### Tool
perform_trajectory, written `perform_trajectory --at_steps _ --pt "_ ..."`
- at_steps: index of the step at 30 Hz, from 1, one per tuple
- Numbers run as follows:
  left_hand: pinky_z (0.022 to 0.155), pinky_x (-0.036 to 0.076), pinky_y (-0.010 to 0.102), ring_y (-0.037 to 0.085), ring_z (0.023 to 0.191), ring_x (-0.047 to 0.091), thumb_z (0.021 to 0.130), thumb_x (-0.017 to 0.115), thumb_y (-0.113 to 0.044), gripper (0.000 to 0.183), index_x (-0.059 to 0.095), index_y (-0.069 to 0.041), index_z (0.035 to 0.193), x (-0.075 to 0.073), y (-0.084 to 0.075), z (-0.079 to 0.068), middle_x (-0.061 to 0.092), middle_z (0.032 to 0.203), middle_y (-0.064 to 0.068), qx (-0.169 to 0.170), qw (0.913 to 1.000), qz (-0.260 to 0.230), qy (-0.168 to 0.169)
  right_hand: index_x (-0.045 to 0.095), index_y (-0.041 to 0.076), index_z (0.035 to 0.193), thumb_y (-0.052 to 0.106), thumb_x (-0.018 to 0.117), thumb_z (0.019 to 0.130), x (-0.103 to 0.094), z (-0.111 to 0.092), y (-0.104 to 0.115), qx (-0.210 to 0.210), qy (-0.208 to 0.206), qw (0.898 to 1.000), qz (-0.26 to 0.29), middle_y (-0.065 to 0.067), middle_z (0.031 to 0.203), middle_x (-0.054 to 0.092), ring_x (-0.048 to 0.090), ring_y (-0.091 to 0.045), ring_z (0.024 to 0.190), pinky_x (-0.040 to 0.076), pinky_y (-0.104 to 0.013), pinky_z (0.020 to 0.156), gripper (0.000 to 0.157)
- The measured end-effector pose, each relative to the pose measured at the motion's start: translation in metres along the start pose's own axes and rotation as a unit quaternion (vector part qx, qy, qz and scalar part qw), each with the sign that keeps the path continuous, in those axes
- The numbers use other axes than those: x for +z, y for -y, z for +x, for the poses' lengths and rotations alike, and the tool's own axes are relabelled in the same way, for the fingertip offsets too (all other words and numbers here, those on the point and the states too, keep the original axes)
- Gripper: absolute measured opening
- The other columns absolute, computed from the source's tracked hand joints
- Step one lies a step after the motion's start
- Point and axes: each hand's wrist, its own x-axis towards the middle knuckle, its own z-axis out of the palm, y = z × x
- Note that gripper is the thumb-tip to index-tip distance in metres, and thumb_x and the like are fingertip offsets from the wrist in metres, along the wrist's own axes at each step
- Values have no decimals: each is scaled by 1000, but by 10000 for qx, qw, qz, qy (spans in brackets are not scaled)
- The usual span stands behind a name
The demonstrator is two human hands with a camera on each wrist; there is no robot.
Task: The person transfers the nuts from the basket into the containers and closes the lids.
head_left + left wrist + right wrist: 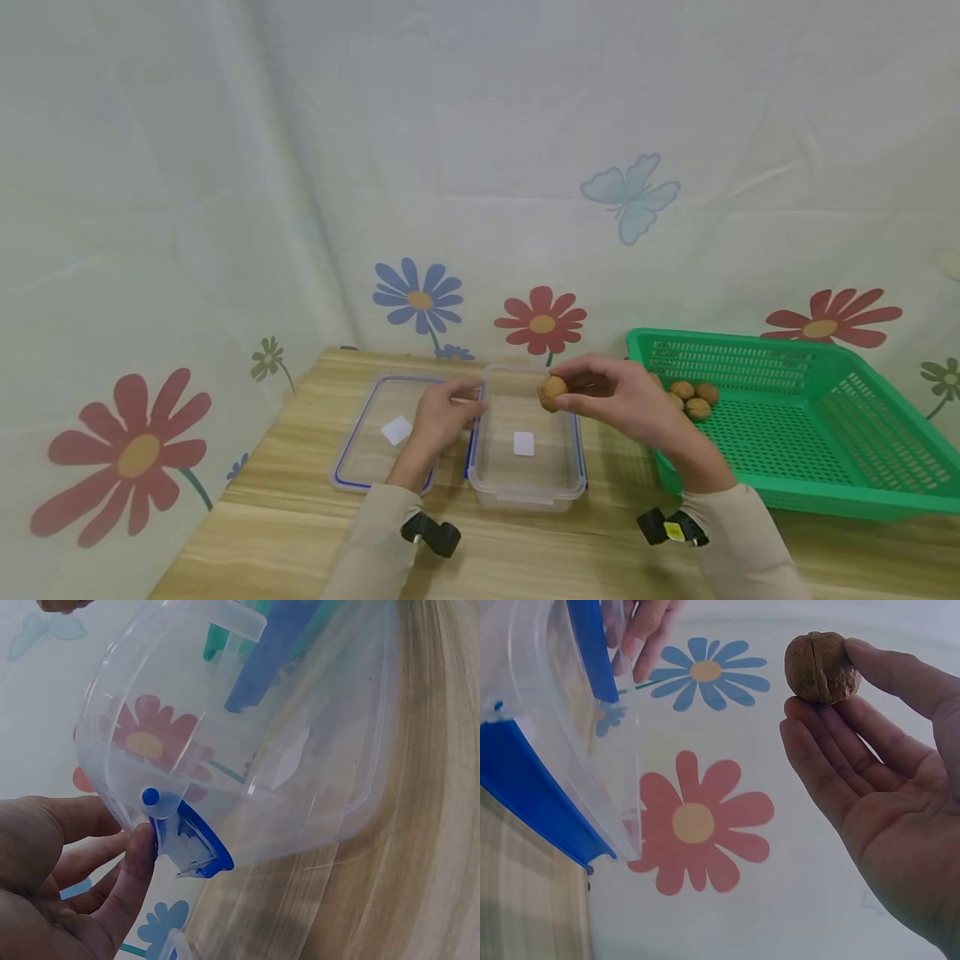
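Note:
A walnut (552, 392) is pinched between the thumb and fingertips of my right hand (626, 396), held above the right side of a clear plastic container (525, 492). In the right wrist view the walnut (822, 669) shows its seam toward the camera. My left hand (442, 414) holds the container's left rim, its thumb beside a blue latch (191, 840) in the left wrist view. A white square label (523, 443) shows at the container's bottom. The clear lid (360, 471) with a blue seal lies flat to the left, partly behind my left hand.
A green slotted basket (795, 479) stands on the right side of the wooden table (247, 533). Several walnuts (697, 408) are gathered at its left end, partly behind my right hand. A flowered curtain (480, 167) hangs behind the table and along its left side.

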Motion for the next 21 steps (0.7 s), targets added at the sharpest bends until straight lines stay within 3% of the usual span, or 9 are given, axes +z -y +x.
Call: perform_trajectory --at_steps 6,21 --pt "63 58 31 18 73 68 85 73 -9 40 65 -6 124 1 0 0 67 109 17 84 10000 30 29 65 14 120 24 72 89 12 3 0 -242 129 9996 14 -1 107 67 65 -19 98 56 -32 82 33" --pt "62 57 31 21 73 68 86 72 -9 38 65 -5 124 0 1 0 66 110 20 178 9998 34 14 66 15 117 24 74 87 40 10 -7 -186 519 9984 120 0 108 63 64 -17 97 55 -30 84 32"
